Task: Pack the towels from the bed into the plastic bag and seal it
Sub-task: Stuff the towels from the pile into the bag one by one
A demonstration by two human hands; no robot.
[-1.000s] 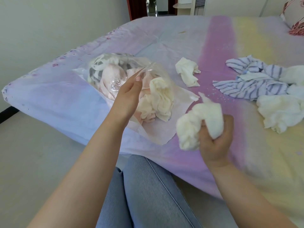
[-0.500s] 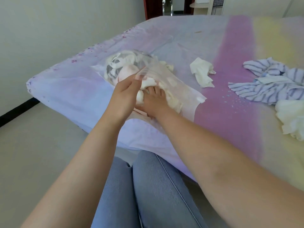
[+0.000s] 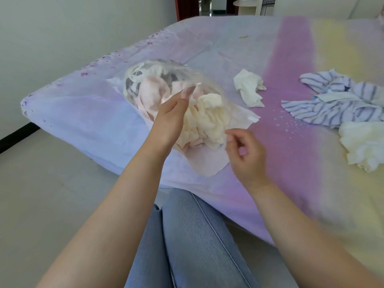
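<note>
Three loose towels are lying out on the bed [image 3: 207, 44] while I am working the plastic bag [image 3: 166, 68] near its left front corner. My left hand [image 3: 170, 119] is pinching the upper lip of the bag's mouth and lifting it, so the opening is gaping toward me. My right hand [image 3: 246, 154] is hanging just outside that mouth with its fingers loosely curled around nothing.

To do this step well, I am judging that the left hand should be keeping the lip high and taut, so the mouth is not collapsing onto the cream towel [image 3: 209, 119] bulging at the opening. The right hand should be going for the nearest piece, the small white towel [image 3: 248, 88] lying just beyond the bag's right edge, bunching it tight and pushing it deep past the cream one toward the closed end.

As for the bag, its long axis is running from the open mouth nearest me, back and to the left, to the rounded closed end bulging with pink and grey cloth. It is lying on its side on the sheet. The striped towel [image 3: 336, 100] and the white towel [image 3: 365, 142] are waiting well apart from it, far to the right.
</note>
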